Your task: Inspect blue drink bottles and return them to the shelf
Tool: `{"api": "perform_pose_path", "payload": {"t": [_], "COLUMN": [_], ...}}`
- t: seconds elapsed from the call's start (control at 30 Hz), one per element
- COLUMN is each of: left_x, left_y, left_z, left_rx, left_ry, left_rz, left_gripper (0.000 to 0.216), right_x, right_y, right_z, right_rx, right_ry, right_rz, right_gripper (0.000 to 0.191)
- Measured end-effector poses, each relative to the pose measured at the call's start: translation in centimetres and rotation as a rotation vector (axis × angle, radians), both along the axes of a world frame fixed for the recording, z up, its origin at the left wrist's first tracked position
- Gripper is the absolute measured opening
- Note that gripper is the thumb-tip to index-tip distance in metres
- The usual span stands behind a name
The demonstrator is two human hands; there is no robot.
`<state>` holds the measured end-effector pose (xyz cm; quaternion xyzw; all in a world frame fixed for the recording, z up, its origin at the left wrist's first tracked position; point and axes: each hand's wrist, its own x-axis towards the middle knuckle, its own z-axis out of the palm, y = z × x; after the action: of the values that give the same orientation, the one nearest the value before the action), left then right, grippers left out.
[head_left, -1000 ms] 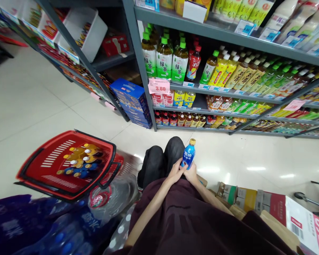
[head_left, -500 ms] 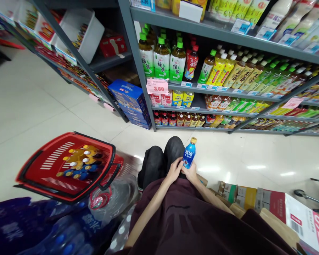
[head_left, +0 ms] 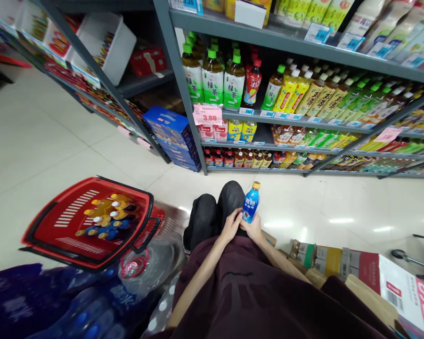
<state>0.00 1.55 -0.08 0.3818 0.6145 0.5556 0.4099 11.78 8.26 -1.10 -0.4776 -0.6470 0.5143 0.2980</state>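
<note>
A blue drink bottle (head_left: pixel 250 203) with a gold cap stands nearly upright above my knees, leaning slightly to the right, its label facing me. My left hand (head_left: pixel 232 227) pinches its lower left side with closed fingers. Wrapped round the base from the right is my right hand (head_left: pixel 253 230), its fingers partly hidden by the bottle. On the floor to my left sits a red shopping basket (head_left: pixel 65 240), with several bottles (head_left: pixel 109 214) with yellow, white and gold caps lying in it.
A shelf rack (head_left: pixel 268 115) of drink bottles stands in front. Blue cartons (head_left: pixel 173 136) are stacked at its left end. Wrapped water bottles (head_left: pixel 85 310) and clear plastic packaging (head_left: pixel 159 263) lie at lower left. Cardboard boxes (head_left: pixel 367 278) stand at my right.
The view has shifted very slightly, and the bottle appears a touch further left. Both hands keep the same hold on it.
</note>
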Motion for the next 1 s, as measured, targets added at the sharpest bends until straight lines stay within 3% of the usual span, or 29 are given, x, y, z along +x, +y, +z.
{"api": "perform_pose_path", "payload": {"t": [1.0], "left_x": [0.03], "left_y": [0.12], "left_z": [-0.86], "left_rx": [-0.031], "left_ry": [-0.024], "left_rz": [0.023], "left_gripper": [0.044], "right_x": [-0.2], "right_y": [0.1], "right_z": [0.2], "right_rx": [-0.005], "right_ry": [-0.014], "right_rz": [0.005], "right_gripper": [0.041]}}
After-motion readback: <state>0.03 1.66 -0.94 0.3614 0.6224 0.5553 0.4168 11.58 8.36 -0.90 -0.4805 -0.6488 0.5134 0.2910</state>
